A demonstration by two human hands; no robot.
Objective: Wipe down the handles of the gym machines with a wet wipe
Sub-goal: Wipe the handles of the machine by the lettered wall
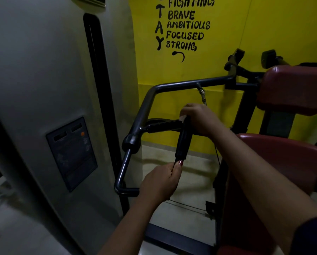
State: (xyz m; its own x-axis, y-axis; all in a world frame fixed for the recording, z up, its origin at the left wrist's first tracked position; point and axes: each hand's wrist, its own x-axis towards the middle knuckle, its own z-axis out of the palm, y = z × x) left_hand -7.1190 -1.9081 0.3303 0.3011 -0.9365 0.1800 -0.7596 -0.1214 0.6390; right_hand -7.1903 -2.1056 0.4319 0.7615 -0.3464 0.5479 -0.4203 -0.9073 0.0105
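I am pinching the near, lower end of the upright handle (183,140) with my left hand (160,181), thumb and fingers closing on the tip just below the black grip. My right hand (198,119) is curling over the far, upper end of that handle. The wet wipe (183,117) is bunching under its fingers, with only a small white corner showing on the left. The ribbed handle (163,124) is running off to the left from the same joint, toward the bend of the grey frame bar (148,100).

The wipe is sitting as a small wad, so I am judging that a stroke down toward me may cover only one face of the grip and miss the back. My left pinch is resting on the very tip. If the handle swivels under pressure, it could slip free and swing. Those fingers are also covering the tip, which may go unwiped. The wipe is not on the ribbed handle, and its grooves could snag or tear the damp cloth. The light is dim, so missed patches would be hard to spot.
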